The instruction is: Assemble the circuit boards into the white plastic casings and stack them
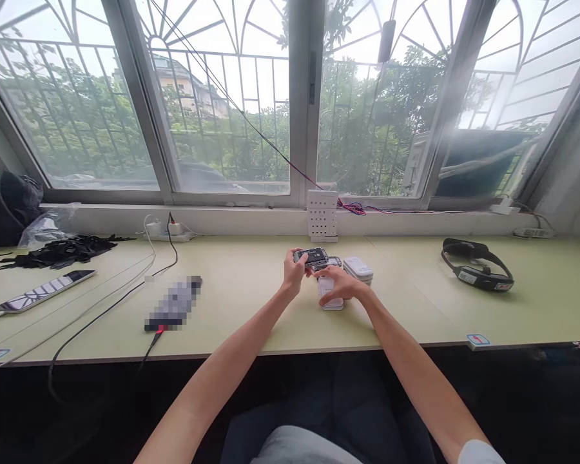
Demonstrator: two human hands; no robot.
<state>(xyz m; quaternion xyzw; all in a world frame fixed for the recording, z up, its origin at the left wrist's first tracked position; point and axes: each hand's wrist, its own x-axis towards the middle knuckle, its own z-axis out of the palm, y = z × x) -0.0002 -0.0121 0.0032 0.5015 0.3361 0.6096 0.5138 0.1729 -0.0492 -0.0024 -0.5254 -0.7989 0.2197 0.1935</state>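
My left hand [294, 270] grips a small black device [314, 256] with a light edge, its thumb over the near side, raised a little above the table. My right hand [339, 283] reaches over a white case [331, 301], thumb and fingers spread apart in an arch; whether the fingertips touch the case or the device cannot be made out. Just to the right stands a short stack of white cases [358, 269]. Partly behind the right hand lies another small dark and grey piece [334, 261].
A white perforated block [322, 216] stands by the window sill. The black headset [478, 265] lies at the right. On the left are a blurred phone-like object [174, 303] with a cable, a tablet [43, 291], black strips [62, 250] and loose cables. The table's front edge [319, 352] runs nearby.
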